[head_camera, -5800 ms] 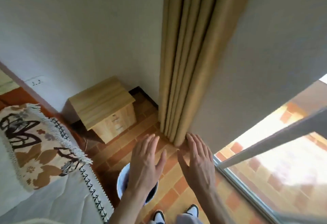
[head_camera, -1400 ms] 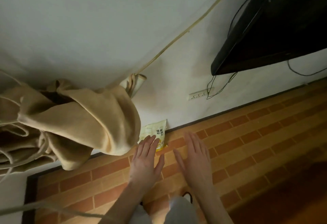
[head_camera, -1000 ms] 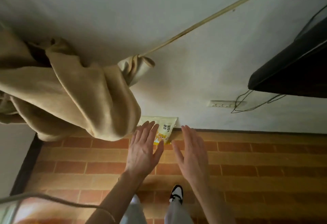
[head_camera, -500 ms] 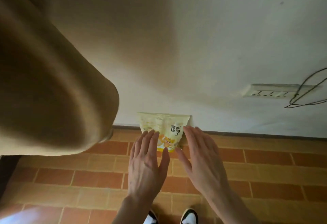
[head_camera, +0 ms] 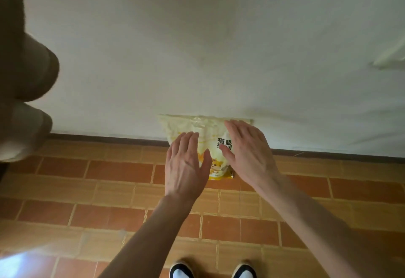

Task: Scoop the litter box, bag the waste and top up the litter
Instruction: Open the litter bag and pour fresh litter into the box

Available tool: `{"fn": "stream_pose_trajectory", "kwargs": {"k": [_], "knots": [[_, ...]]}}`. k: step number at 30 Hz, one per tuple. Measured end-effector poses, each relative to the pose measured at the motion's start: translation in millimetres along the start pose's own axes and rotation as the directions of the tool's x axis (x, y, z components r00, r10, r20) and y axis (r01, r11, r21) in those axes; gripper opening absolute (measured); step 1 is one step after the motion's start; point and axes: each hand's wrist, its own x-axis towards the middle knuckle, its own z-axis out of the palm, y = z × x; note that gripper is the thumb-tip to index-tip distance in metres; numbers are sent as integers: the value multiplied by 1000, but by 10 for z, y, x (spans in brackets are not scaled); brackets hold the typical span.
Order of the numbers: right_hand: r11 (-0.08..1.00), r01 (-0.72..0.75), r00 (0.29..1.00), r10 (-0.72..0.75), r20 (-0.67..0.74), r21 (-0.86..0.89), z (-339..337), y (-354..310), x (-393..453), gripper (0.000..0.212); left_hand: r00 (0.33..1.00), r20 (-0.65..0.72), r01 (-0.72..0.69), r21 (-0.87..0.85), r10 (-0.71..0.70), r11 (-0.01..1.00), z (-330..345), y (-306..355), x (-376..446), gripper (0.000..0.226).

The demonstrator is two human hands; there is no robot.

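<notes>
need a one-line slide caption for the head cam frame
Both open hands, left hand and right hand, reach toward a yellow cat litter bag leaning against the wall on a brick-tile floor.

One head-worn view looks steeply down and forward, close over the tiled floor (head_camera: 109, 190) toward the wall (head_camera: 197, 47).

I reach both bare arms forward and down, my left hand (head_camera: 185, 163) and right hand (head_camera: 247, 152) flat, palms down, fingers straight and together, thumbs angled toward each other.
</notes>
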Motion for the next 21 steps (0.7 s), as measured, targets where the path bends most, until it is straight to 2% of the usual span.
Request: {"fn": "stream_pose_trajectory", "kwargs": {"k": [5,12,18,21], "knots": [[992,107,993,-102,62,-73,346,6,363,56,999,14,30,25,-30,999,201,-125,165,48],[976,82,996,-90,-30,-200,530,-29,569,32,996,89,11,89,-19,996,255,-252,242,50],[976,148,984,-160,-71,-157,625,-1,557,16,996,94,-16,116,5,993,248,-333,248,47],[977,195,981,-196,3,-81,645,10,545,19,997,73,-2,134,-8,991,239,-357,267,43]]}}
